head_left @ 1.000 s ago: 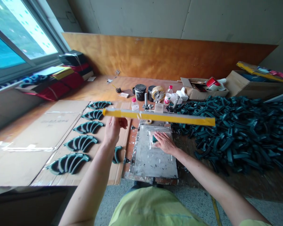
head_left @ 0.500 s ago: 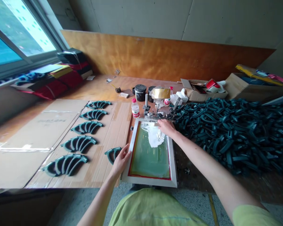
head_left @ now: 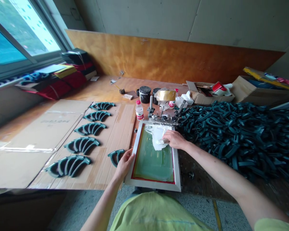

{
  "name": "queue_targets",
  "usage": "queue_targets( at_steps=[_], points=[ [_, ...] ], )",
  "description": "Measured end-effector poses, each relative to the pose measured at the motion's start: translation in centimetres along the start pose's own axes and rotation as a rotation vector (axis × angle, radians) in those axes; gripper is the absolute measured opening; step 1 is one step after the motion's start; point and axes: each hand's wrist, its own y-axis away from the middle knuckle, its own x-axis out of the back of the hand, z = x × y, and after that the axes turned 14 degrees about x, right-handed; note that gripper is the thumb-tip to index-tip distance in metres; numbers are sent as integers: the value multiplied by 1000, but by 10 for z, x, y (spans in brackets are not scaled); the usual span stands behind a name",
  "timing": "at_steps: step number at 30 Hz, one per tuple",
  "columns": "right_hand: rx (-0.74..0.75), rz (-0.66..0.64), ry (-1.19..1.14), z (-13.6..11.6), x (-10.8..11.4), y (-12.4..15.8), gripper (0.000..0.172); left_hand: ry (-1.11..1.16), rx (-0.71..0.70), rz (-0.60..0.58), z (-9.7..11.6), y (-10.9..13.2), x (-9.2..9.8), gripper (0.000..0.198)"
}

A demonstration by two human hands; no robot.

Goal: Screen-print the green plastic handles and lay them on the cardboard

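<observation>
A screen printing frame (head_left: 177, 173) with pale metal sides and green mesh lies in front of me, its far end at a metal clamp (head_left: 163, 119). My left hand (head_left: 125, 163) grips the frame's left side. On the mesh's upper part is a patch of thick white ink (head_left: 159, 132). My right hand (head_left: 173, 139) is closed over the ink's right edge on a pale squeegee (head_left: 161, 141), mostly hidden by the fingers. A dark green curved plastic part (head_left: 114, 157) lies just left of my left hand, partly covered by it.
Several fanned groups of green curved parts (head_left: 83, 145) lie on cardboard (head_left: 98, 170) at left. A large heap of such parts (head_left: 240, 134) fills the right. Behind the frame stand a red-capped bottle (head_left: 139, 110), black tubs (head_left: 144, 94) and a tape roll (head_left: 166, 95). Cardboard boxes (head_left: 248, 91) stand back right.
My right hand has moved down toward me with the squeegee, from the frame's far end onto the white ink. My left hand keeps its hold. The view has shifted slightly.
</observation>
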Motion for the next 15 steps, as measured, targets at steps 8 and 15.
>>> queue_targets(
  at_steps=[8,15],
  points=[
    [100,224,-16,-8,-28,23,25,41,23,-26,5,4,0,73],
    [-235,284,-8,37,19,-37,64,86,64,-98,48,28,12,81]
  ],
)
